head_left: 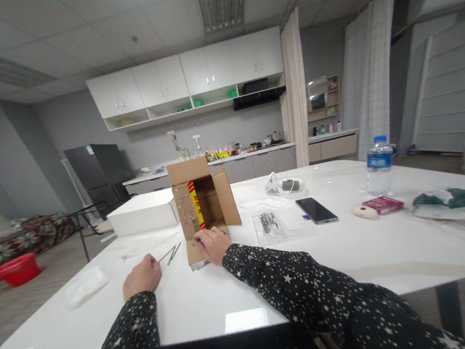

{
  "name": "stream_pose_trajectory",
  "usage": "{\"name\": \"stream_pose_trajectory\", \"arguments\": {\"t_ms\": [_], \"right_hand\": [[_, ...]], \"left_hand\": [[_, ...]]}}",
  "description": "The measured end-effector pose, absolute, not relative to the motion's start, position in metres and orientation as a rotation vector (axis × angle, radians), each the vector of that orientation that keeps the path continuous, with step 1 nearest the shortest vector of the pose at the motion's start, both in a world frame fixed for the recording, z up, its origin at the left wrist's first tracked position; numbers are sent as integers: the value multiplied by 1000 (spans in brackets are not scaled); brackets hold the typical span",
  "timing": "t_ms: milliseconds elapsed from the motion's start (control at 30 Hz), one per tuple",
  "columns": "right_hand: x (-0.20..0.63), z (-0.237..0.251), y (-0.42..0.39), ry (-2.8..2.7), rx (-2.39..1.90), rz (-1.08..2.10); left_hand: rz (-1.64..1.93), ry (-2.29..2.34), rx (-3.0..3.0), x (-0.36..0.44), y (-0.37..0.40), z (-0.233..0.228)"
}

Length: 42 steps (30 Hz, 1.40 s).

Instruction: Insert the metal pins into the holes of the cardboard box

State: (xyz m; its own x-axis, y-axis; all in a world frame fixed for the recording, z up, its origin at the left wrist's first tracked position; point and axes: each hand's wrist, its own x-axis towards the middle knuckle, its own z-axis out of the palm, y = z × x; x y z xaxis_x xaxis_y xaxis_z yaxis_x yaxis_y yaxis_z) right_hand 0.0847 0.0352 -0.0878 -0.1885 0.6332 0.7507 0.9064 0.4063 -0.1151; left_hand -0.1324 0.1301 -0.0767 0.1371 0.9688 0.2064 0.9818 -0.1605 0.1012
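Your left hand point(141, 276) rests on the white surface point(347, 251) with its fingers curled closed around a thin metal pin point(166, 254); a second, similar pin point(176, 252) lies just beside it, toward 1 o'clock from the hand. Whether the second pin is also pinched cannot be told at this size.

Your right hand point(212, 245) lies at the foot of the open cardboard box point(202, 202), palm down. Its fingers are bent and pressed onto the box's lowered front flap point(194, 252); whether they pinch anything small there is not visible.

Judged from this layout, the step in hand is sorting or loading pins at the box: one hand steadies the flap, the other presents a pin. The next move would call for a fine pinch and a short, controlled travel toward 2 o'clock, keeping the flap flat.

A clear bag of similar pins point(268, 226) lies at 3 o'clock from the box, with a phone point(316, 210) beyond it. A white carton point(143, 213) stands touching or just beside the box at 9 o'clock.
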Motion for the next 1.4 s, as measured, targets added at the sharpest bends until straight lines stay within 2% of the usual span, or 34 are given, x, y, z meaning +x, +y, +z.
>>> {"name": "stream_pose_trajectory", "arguments": {"t_ms": [200,733,1400], "right_hand": [[80,-92,33,-2049,-1219,-504],[77,-87,15,-2337,-1254,-374],[77,-85,11,-2246,-1397,-317]], "left_hand": [[-347,-1997,-2331,-132,129,-75],[-367,-1984,-2324,-133,128,-73],[-407,-1980,-2325,-132,127,-73]]}}
